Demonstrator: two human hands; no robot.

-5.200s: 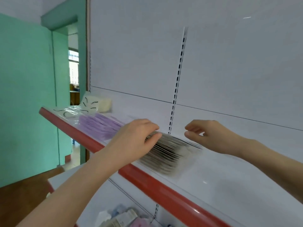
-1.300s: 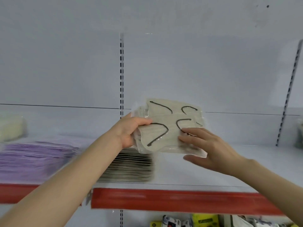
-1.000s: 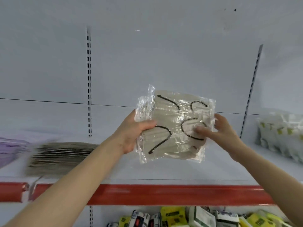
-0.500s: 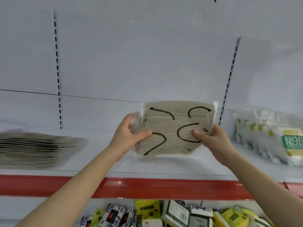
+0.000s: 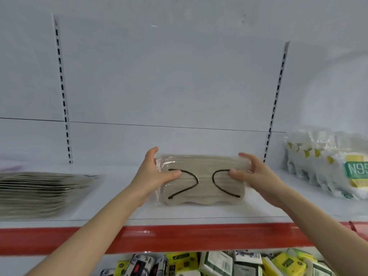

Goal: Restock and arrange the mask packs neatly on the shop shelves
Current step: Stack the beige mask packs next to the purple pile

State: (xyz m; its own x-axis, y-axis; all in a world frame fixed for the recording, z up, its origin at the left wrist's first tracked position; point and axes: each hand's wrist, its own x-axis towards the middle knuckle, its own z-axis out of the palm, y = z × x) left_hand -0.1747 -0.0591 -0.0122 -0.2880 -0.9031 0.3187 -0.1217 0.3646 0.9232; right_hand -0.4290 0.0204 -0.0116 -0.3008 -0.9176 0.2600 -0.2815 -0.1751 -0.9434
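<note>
A clear pack of beige masks with black ear loops (image 5: 203, 186) lies almost flat on the white shelf (image 5: 199, 213), in the middle. My left hand (image 5: 153, 176) grips its left end, thumb on top by one loop. My right hand (image 5: 253, 176) grips the right end the same way, fingers behind the pack. A stack of similar beige mask packs (image 5: 37, 192) lies on the shelf at the left.
White packs with an N95 label (image 5: 328, 164) stand at the shelf's right end. A red strip (image 5: 179, 238) runs along the shelf's front edge. Small yellow and white packets (image 5: 219, 263) fill the shelf below. Slotted uprights (image 5: 63, 96) cross the white back panel.
Both hands carried the beige pack to the right, away from the stack, and brought it down from upright to nearly flat on the shelf.
</note>
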